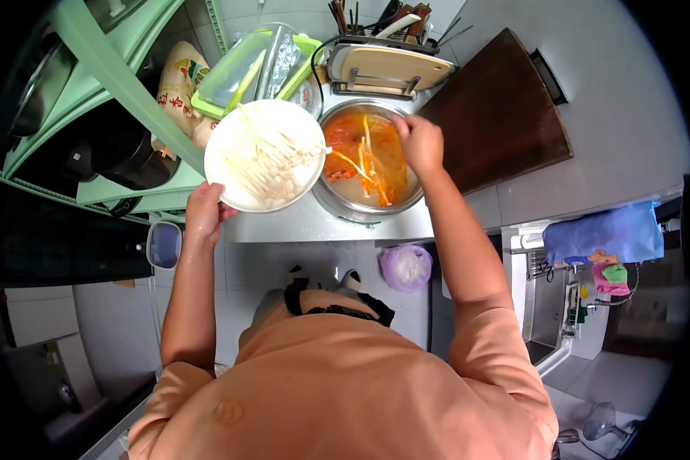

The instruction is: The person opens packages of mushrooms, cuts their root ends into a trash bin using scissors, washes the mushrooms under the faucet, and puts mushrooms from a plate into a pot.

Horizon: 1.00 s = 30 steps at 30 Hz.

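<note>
My left hand (205, 213) grips the lower left rim of a white plate (221, 181), which carries a heap of thin white enoki mushrooms (267, 161). The plate's right edge is beside a steel pot (331, 201) on the white counter. Orange-red soup (387, 157) fills the pot, with some pale strands and mushrooms lying in it. Over the pot's upper right rim is my right hand (422, 142), its fingers closed; whatever they hold, if anything, is too small to make out.
Behind the plate are a green-rimmed container (241, 73) and a rack with cutting boards (391, 65). A dark wooden board (498, 115) leans at the right. Green shelving (123, 84) stands at the left; a sink (544, 307) is at the far right.
</note>
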Tool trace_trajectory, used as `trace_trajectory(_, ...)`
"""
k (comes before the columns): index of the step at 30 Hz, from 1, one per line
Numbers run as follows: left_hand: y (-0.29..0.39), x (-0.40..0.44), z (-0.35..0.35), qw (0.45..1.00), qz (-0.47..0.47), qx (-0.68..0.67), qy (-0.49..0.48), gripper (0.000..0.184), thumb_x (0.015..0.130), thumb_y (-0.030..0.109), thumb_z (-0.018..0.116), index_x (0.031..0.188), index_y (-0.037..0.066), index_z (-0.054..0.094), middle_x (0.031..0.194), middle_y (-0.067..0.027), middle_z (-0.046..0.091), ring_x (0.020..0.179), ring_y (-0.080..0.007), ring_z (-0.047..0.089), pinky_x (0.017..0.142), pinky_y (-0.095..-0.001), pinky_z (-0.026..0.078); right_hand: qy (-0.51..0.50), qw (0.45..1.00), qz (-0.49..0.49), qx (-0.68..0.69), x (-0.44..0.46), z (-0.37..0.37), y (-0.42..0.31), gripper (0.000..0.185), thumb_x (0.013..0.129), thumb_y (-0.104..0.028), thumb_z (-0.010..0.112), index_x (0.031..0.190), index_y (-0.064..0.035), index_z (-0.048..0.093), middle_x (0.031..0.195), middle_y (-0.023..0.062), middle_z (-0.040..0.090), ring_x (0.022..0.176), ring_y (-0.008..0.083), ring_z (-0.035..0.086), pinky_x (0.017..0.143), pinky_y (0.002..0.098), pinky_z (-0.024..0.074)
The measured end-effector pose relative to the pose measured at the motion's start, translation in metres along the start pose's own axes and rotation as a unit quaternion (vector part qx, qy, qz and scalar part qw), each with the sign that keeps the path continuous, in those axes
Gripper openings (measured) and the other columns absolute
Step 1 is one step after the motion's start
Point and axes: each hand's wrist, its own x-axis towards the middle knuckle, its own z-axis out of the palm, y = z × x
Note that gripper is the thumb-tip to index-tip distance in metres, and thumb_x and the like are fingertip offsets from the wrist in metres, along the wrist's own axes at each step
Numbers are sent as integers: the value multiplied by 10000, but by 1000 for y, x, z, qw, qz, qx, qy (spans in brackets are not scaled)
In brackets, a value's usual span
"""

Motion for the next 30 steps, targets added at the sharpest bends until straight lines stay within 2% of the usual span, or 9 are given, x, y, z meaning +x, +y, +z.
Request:
trace_trajectory(4, 5, 1, -4, 1000, 9, 2, -19, 284, 859, 167, 486, 1077, 2, 564, 860, -53, 643, 619, -91, 588, 529, -232, 510, 43, 996, -70, 36, -14, 47, 35, 170, 808, -189, 651, 916, -60, 671, 845, 153, 661, 843, 351, 617, 790, 438, 479)
trace_trajectory(9, 11, 10, -11, 999, 11, -6, -35, 280, 862, 161, 479, 1075, 1, 565, 847, -53, 643, 610, -92, 587, 534, -241, 513, 28, 995, -42, 83, -35, -5, -15, 216, 788, -149, 649, 986, -65, 667, 1057, 173, 611, 1010, 313, 571, 886, 343, 456)
trace_trajectory(10, 11, 12, -11, 999, 9, -10, -38, 275, 863, 159, 477, 1069, 1, 566, 844, -53, 643, 609, -93, 587, 535, -243, 513, -20, 999, -40, -4, -30, 11, 0, 258, 791, -168, 651, 1035, -82, 662, 1193, 189, 546, 1099, 323, 525, 932, 326, 427)
trace_trajectory(13, 14, 23, -9, 998, -1, 10, -65, 260, 867, 158, 471, 1053, 4, 569, 843, -55, 645, 619, -95, 595, 538, -243, 512, 99, 980, -28, -172, -51, 45, 5, 263, 799, -188, 654, 1039, -83, 664, 1198, 185, 550, 1153, 334, 487, 962, 351, 400)
trace_trajectory(14, 17, 26, -6, 997, 0, 14, -73, 256, 868, 158, 470, 1050, 8, 570, 845, -56, 646, 620, -95, 596, 538, -241, 511, 192, 970, -44, -145, -52, 45, 1, 296, 792, -196, 666, 1076, -116, 666, 1202, 206, 547, 1189, 340, 461, 984, 378, 377)
trace_trajectory(17, 23, 22, 9, 995, -1, 26, -93, 247, 871, 155, 466, 1048, 20, 575, 848, -58, 650, 624, -97, 598, 536, -237, 506, 182, 980, -76, 21, -59, 39, -2, 295, 842, -212, 637, 1113, -96, 652, 1122, 167, 602, 1087, 281, 556, 924, 347, 428)
trace_trajectory(20, 25, 14, 36, 990, 7, 38, -137, 240, 873, 145, 465, 1051, 36, 583, 839, -60, 657, 616, -101, 598, 530, -235, 499, -34, 898, 116, 423, -78, 24, -8, 325, 925, -281, 551, 1113, -30, 636, 974, 119, 652, 891, 203, 632, 800, 287, 478)
trace_trajectory(24, 22, -23, 85, 975, 16, 55, -215, 236, 869, 133, 456, 1029, 24, 590, 811, -63, 656, 585, -109, 591, 520, -237, 494, -24, 830, 180, 528, -133, -23, -6, 462, 979, -368, 429, 1068, 42, 625, 869, 98, 660, 728, 136, 626, 662, 250, 475)
trace_trajectory(30, -22, -100, 192, 914, 7, 133, -384, 247, 868, 128, 451, 1030, -2, 584, 813, -71, 656, 578, -101, 587, 515, -225, 492, 83, 791, 247, 554, -274, -77, 97, 388, 953, -343, 494, 1122, -13, 607, 831, 25, 612, 686, 107, 586, 623, 242, 481)
